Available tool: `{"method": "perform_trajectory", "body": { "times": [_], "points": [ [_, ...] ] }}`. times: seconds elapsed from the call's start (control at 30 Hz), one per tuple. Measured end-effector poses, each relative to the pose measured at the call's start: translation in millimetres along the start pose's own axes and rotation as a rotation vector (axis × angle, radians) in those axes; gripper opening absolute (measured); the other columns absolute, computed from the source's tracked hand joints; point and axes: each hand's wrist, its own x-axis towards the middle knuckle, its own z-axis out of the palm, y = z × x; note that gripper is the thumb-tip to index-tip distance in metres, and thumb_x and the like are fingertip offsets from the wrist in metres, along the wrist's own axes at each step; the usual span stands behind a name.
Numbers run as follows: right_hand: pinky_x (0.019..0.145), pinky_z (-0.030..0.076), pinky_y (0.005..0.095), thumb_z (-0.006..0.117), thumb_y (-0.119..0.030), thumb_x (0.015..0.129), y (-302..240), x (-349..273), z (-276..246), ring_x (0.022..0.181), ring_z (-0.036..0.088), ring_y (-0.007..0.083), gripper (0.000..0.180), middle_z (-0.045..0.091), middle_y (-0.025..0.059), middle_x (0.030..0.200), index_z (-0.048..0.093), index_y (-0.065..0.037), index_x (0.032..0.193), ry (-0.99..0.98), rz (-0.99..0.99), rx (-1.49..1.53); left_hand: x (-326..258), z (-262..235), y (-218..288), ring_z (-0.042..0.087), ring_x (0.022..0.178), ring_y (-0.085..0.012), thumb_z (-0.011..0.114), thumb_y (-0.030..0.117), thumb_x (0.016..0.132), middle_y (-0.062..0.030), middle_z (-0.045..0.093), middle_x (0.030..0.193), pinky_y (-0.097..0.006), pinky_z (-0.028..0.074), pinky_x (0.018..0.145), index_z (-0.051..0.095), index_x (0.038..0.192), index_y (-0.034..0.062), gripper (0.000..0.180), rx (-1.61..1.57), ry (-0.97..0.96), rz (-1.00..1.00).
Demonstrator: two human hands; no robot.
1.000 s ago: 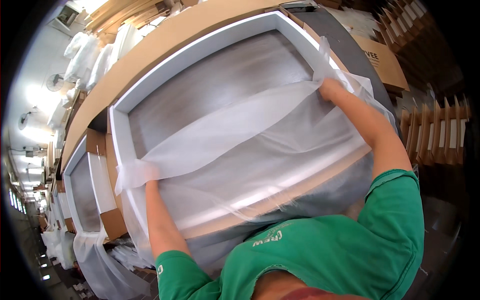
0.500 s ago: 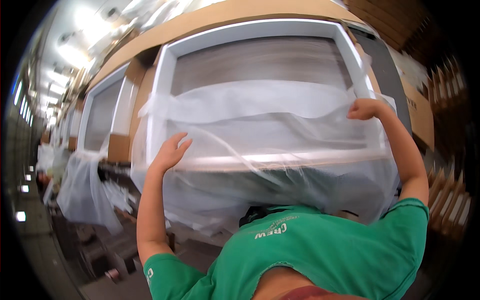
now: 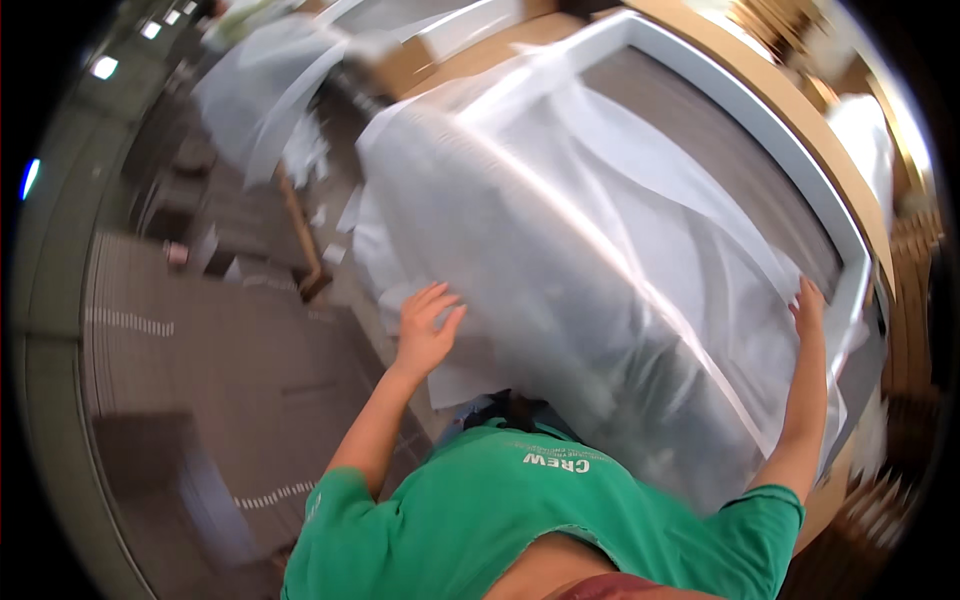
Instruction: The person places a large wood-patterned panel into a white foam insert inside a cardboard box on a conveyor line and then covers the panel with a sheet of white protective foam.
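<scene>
A translucent white wrapping sheet drapes over the near side of a white rectangular frame with a grey-brown panel inside. Much of the sheet hangs down in front of me. My left hand is held beside this hanging part, thumb apart from the fingers, with nothing in it. On the right, my right hand rests at the sheet's edge near the frame's right side. Its fingers look loosely stretched and apart, though slightly blurred.
Cardboard surrounds the frame's far side. Another sheet hangs from a neighbouring framed piece at the upper left. Stacked brown flat pieces lie low on the left, near a brown strip. More brown stacks stand at the right.
My view has turned left and down, so the frame appears slanted. My right hand has loosened from a fist at the sheet's edge. The sheet now covers more of the frame's left side.
</scene>
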Motion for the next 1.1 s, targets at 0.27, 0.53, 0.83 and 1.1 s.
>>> {"method": "perform_trajectory", "body": {
  "times": [0.27, 0.53, 0.83, 1.1],
  "points": [
    [0.057, 0.044, 0.0267, 0.049, -0.024, 0.085, -146.9, -174.1, 126.5, 0.064, 0.051, 0.0129, 0.029, 0.055, 0.0021, 0.073, 0.058, -0.003, 0.103, -0.307, -0.507, -0.916, -88.0, -35.5, -88.2, 0.036, 0.120, -0.0328, 0.061, 0.040, 0.076, -0.0191, 0.041, 0.128, -0.042, 0.028, 0.098, 0.057, 0.111, 0.0095, 0.047, 0.197, -0.533, -0.458],
    [0.077, 0.048, 0.0272, 0.048, -0.011, 0.089, -236.8, -409.3, 281.2, 0.094, 0.058, 0.0192, 0.021, 0.059, 0.0122, 0.107, 0.058, -0.002, 0.106, -0.423, -1.413, -0.583, -165.0, -153.0, -119.8, 0.044, 0.113, -0.0332, 0.061, 0.036, 0.077, -0.0192, 0.049, 0.120, -0.041, 0.031, 0.097, 0.059, 0.104, 0.0075, 0.039, -0.064, -0.081, -0.463],
    [0.081, 0.045, 0.0310, 0.056, 0.000, 0.079, -236.7, -694.9, 467.0, 0.097, 0.055, 0.0259, 0.019, 0.055, 0.0145, 0.111, 0.057, 0.001, 0.098, -1.188, -1.880, -0.343, -285.5, -314.2, -46.1, 0.056, 0.098, -0.0256, 0.069, 0.015, 0.071, -0.0127, 0.061, 0.100, -0.039, 0.041, 0.086, 0.063, 0.089, 0.0041, 0.022, 0.218, 0.750, -0.319],
    [0.078, 0.044, 0.0369, 0.064, -0.020, 0.076, -267.4, -865.3, 581.8, 0.093, 0.053, 0.0315, 0.034, 0.057, 0.0158, 0.102, 0.055, -0.001, 0.102, -1.218, -2.325, 0.226, -398.8, -355.2, -23.1, 0.059, 0.091, -0.0281, 0.068, 0.009, 0.069, -0.0128, 0.063, 0.092, -0.036, 0.043, 0.080, 0.063, 0.082, 0.0016, 0.015, 0.619, 1.077, -0.686]
  ]
}}
